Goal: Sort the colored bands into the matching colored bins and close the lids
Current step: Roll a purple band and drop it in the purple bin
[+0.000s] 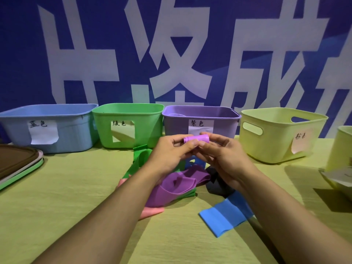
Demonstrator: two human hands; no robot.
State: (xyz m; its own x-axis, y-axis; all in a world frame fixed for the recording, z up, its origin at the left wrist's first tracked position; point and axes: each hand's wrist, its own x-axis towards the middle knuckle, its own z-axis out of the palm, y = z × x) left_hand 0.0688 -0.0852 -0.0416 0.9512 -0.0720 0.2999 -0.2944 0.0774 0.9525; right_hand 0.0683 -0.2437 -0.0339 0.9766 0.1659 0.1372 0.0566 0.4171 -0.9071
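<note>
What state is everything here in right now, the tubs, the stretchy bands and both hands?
Blue bin: open, lidless.
Green bin: open.
Purple bin: open.
Yellow bin: open.
Lids: stacked on table.
Rolled purple band: pinched by both hands.
Left hand: gripping.
Right hand: gripping.
Loose bands: heaped, unsorted.

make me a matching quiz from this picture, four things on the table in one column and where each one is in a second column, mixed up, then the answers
Things:
1. rolled purple band
2. blue band
3. stacked lids
4. blue bin

Places:
A. far left of the bin row
B. held in both hands
C. flat on the cloth, near right
D. left edge of the table

Pairs: 1-B, 2-C, 3-D, 4-A
</note>
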